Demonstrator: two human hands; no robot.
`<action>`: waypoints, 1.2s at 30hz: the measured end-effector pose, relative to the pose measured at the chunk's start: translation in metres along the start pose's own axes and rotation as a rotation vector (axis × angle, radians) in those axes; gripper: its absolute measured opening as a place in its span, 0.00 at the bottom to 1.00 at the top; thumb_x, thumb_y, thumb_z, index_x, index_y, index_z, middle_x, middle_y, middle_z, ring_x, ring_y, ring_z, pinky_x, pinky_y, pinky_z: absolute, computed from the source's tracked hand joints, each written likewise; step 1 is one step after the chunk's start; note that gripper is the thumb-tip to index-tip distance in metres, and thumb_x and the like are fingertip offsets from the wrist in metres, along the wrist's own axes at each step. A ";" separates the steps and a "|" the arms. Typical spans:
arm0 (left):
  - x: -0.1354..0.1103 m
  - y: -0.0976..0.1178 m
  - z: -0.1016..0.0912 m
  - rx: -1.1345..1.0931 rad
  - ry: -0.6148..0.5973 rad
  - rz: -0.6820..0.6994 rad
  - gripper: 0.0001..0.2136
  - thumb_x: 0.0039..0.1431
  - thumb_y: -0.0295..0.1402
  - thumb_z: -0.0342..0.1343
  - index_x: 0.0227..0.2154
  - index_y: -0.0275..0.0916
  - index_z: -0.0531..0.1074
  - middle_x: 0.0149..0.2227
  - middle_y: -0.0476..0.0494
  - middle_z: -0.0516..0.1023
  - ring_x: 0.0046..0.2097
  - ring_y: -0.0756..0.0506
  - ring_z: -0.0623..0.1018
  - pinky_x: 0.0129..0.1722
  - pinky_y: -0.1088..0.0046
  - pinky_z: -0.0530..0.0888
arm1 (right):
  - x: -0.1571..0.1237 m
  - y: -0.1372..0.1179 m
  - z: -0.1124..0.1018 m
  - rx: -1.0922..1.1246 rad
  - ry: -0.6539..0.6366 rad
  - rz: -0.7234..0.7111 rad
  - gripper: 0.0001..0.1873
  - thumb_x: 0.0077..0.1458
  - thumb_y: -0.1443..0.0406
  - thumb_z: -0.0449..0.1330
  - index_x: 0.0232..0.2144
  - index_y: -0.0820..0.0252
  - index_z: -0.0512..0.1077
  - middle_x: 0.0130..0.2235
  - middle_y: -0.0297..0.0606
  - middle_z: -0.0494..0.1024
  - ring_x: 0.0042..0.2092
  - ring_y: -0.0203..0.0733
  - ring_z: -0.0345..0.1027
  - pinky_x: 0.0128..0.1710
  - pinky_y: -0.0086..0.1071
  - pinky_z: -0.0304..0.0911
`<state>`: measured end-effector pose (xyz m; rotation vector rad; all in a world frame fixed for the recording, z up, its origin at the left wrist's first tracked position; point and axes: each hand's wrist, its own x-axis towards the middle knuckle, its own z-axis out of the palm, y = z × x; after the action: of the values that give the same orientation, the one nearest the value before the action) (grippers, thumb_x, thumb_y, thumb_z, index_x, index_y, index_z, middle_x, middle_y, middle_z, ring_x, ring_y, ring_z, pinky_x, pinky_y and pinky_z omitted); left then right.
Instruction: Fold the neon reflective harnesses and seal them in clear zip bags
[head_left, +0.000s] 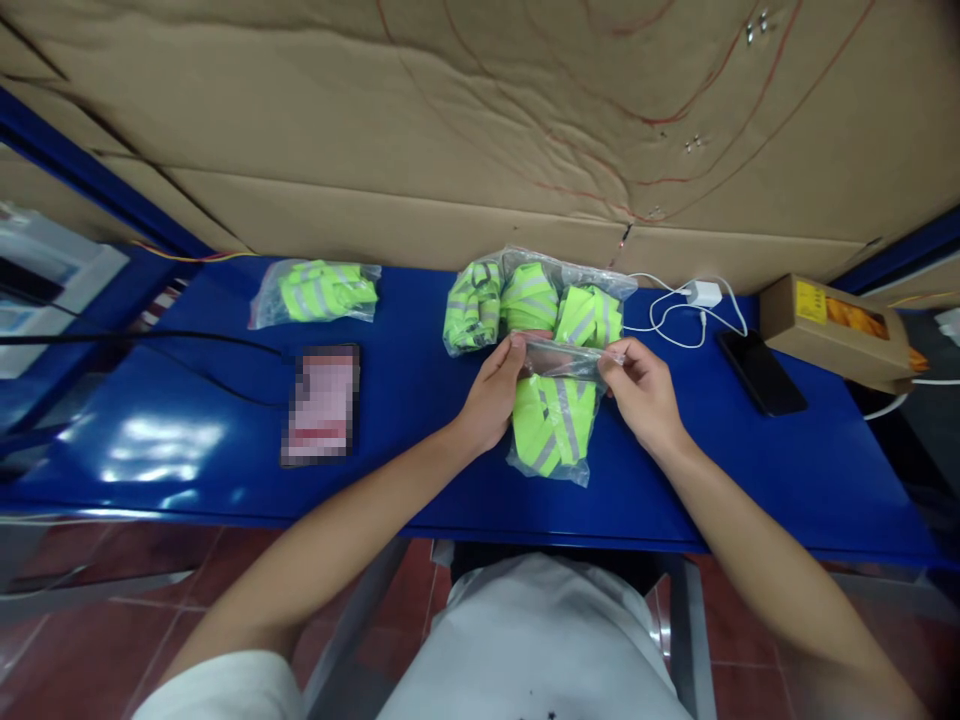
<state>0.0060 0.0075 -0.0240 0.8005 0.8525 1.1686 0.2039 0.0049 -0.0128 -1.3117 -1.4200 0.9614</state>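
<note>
Between my two hands is a clear plastic bag (562,358) with a folded neon-yellow reflective vest (553,425) inside. My left hand (491,395) pinches the left end of the bag's top edge between thumb and fingers. At the opposite end, my right hand (641,392) has thumb and fingers closed on the same edge. The bag's lower part hangs or lies toward me; I cannot tell whether it touches the table. Just beyond my hands lie several more bagged yellow bundles (531,292), partly covered by the held bag's top.
A blue table (420,400) bears another bagged bundle (330,290) at the left. Nearer sits a blurred-out device (321,405) with black cables. To the right are a white charger (703,293), a black phone (761,372) and a cardboard box (832,330). Cardboard panels (315,120) stand behind.
</note>
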 end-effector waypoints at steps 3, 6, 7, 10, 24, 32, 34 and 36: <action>0.000 0.001 0.000 -0.001 -0.003 -0.008 0.20 0.65 0.53 0.59 0.50 0.45 0.78 0.43 0.43 0.86 0.49 0.37 0.84 0.45 0.65 0.80 | -0.001 -0.002 0.000 -0.014 0.003 -0.018 0.12 0.59 0.56 0.62 0.30 0.54 0.66 0.28 0.30 0.66 0.28 0.36 0.57 0.30 0.33 0.56; 0.000 0.002 0.000 -0.008 0.002 -0.027 0.21 0.64 0.53 0.61 0.49 0.45 0.79 0.44 0.43 0.86 0.50 0.37 0.84 0.47 0.64 0.80 | -0.002 -0.003 -0.001 -0.051 0.008 -0.060 0.10 0.59 0.57 0.62 0.30 0.55 0.67 0.29 0.31 0.68 0.30 0.37 0.59 0.31 0.33 0.57; 0.001 0.003 0.000 -0.013 0.009 -0.032 0.20 0.63 0.53 0.61 0.49 0.44 0.79 0.44 0.42 0.86 0.50 0.37 0.83 0.47 0.64 0.80 | -0.002 -0.004 -0.002 -0.054 0.005 -0.065 0.10 0.60 0.58 0.62 0.31 0.55 0.68 0.30 0.31 0.69 0.30 0.37 0.60 0.31 0.33 0.58; 0.002 0.004 0.001 -0.039 0.040 -0.026 0.19 0.63 0.52 0.62 0.47 0.43 0.80 0.43 0.42 0.86 0.51 0.36 0.83 0.48 0.64 0.80 | -0.002 -0.003 -0.003 -0.025 0.016 -0.054 0.10 0.62 0.57 0.61 0.32 0.55 0.69 0.30 0.32 0.71 0.29 0.37 0.61 0.31 0.33 0.58; 0.004 0.001 0.001 -0.076 0.030 0.007 0.19 0.65 0.50 0.60 0.49 0.42 0.80 0.44 0.41 0.86 0.52 0.35 0.83 0.49 0.62 0.80 | 0.000 0.002 0.000 0.070 0.129 -0.148 0.09 0.60 0.65 0.63 0.29 0.55 0.67 0.28 0.28 0.68 0.28 0.34 0.61 0.30 0.31 0.59; 0.002 0.005 0.002 -0.039 -0.039 0.040 0.20 0.67 0.52 0.57 0.52 0.45 0.78 0.46 0.42 0.86 0.54 0.36 0.83 0.51 0.60 0.80 | 0.001 0.004 0.001 0.070 0.089 -0.105 0.07 0.60 0.63 0.62 0.31 0.55 0.69 0.28 0.29 0.70 0.27 0.36 0.62 0.28 0.31 0.60; 0.002 0.005 0.002 -0.020 -0.047 0.055 0.20 0.68 0.52 0.56 0.53 0.45 0.77 0.47 0.42 0.85 0.54 0.36 0.82 0.53 0.60 0.79 | 0.000 0.002 0.001 0.067 0.092 -0.120 0.06 0.59 0.63 0.62 0.30 0.55 0.69 0.28 0.30 0.70 0.28 0.36 0.62 0.28 0.31 0.60; 0.002 0.005 0.002 -0.011 -0.065 0.064 0.21 0.69 0.53 0.55 0.54 0.46 0.76 0.48 0.43 0.85 0.55 0.37 0.82 0.54 0.61 0.79 | 0.000 0.001 0.000 0.055 0.105 -0.140 0.06 0.58 0.64 0.63 0.29 0.55 0.69 0.28 0.29 0.69 0.28 0.35 0.61 0.27 0.30 0.59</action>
<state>0.0062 0.0101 -0.0189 0.8574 0.7711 1.1968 0.2039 0.0049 -0.0133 -1.1893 -1.3758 0.8209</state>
